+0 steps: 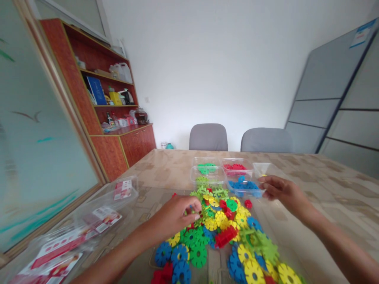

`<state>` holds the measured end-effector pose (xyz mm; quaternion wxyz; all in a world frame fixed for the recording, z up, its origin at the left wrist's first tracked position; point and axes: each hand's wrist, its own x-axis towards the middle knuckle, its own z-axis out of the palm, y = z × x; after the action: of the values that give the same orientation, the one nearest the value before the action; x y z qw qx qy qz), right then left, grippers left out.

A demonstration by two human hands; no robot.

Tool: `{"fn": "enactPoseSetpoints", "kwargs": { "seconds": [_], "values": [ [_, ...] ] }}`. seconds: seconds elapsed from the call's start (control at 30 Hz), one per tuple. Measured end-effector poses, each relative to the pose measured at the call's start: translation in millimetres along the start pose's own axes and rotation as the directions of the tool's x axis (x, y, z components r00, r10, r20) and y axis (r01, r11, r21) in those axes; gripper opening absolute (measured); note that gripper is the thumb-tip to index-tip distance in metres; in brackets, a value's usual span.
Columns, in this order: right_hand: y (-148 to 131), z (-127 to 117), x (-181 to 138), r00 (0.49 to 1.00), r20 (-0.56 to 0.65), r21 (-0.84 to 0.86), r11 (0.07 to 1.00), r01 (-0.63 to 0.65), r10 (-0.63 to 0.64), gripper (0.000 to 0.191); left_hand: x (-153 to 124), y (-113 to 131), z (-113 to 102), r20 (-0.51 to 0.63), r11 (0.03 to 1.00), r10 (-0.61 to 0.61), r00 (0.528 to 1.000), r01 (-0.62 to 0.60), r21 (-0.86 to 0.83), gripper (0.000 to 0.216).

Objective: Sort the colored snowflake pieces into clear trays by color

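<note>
White walls close off a room where a marbled beige table (310,185) fills the foreground, with a red-brown shelf unit (100,106) at the far left and two grey chairs (209,137) behind the table. Clear plastic packets (97,215) with red-and-white labels lie on the table's left edge. Right of them, the left hand (174,217) rests on a pile of gear-shaped plastic pieces (219,236) in blue, green, yellow and red, its fingertips pinched together on one piece in the heap. Beyond the pile stand four clear tubs: one with green pieces (206,167), one with red (237,169), one with blue (244,186). Farthest right, the right hand (281,191) hovers over the blue tub's right rim, fingers loosely curled; whether they hold anything, I cannot tell.
</note>
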<state>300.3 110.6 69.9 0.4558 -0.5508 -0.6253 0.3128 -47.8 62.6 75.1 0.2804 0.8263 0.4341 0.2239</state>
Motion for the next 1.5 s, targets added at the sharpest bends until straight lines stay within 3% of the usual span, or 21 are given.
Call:
{"fn": "enactPoseSetpoints", "kwargs": {
  "seconds": [0.1,0.2,0.3,0.43,0.53,0.7,0.83,0.97,1.1,1.23,1.37,1.5],
  "values": [
    [-11.0,0.1,-10.5,0.985,0.169,-0.088,0.994,0.06,-0.044,0.039,-4.4,3.0,-11.8,0.075,0.994,0.005,0.997,-0.013,0.106,0.015],
    [-15.5,1.3,-26.1,0.907,0.417,-0.22,0.962,0.159,-0.055,0.025,-7.9,8.5,-16.5,0.145,0.989,0.015,0.989,-0.036,0.144,0.016],
    [-15.7,2.6,-43.7,0.843,0.538,-0.416,0.877,0.24,0.025,0.015,-9.0,10.8,-14.6,0.175,0.986,0.055,0.983,-0.081,0.148,0.016],
    [-15.5,12.4,-61.1,0.834,0.525,-0.616,0.752,0.234,0.171,0.03,-8.9,10.6,-11.9,0.202,0.981,0.076,0.976,-0.11,0.163,0.017],
    [-15.8,27.3,-65.7,0.849,0.511,-0.635,0.725,0.267,0.135,0.036,-9.1,11.3,-12.7,0.211,0.98,0.059,0.976,-0.097,0.175,0.018],
    [-13.3,44.3,-54.5,0.876,0.481,-0.63,0.708,0.318,0.034,0.028,-9.4,10.9,-13.7,0.218,0.978,0.075,0.973,-0.115,0.176,0.018],
    [-15.4,36.3,-54.9,0.893,0.447,-0.679,0.67,0.299,0.055,0.026,-9.2,9.6,-13.7,0.21,0.978,0.071,0.975,-0.109,0.176,0.018],
    [-16.6,21.6,-83.8,0.903,0.411,-0.736,0.631,0.247,0.126,0.028,-9.1,10.9,-13.3,0.213,0.975,0.082,0.974,-0.123,0.187,0.019],
    [-3.7,18.5,-107.3,0.889,0.415,-0.698,0.695,0.173,0.195,0.044,-9.4,13.2,-11.5,0.222,0.966,0.098,0.97,-0.146,0.212,0.017],
    [5.5,33.0,-104.2,0.877,0.477,-0.554,0.793,0.255,0.052,0.034,-8.5,15.3,-3.0,0.204,0.959,0.111,0.973,-0.159,0.234,0.017],
    [-4.9,48.5,-93.0,0.852,0.501,-0.396,0.836,0.381,-0.151,0.029,-6.1,17.4,16.7,0.177,0.947,0.185,0.967,-0.224,0.232,0.02],
    [-9.0,32.3,-91.6,0.871,0.477,-0.463,0.808,0.366,-0.121,0.019,-3.3,19.6,38.0,0.133,0.928,0.289,0.948,-0.311,0.204,0.03]
  ]
}}
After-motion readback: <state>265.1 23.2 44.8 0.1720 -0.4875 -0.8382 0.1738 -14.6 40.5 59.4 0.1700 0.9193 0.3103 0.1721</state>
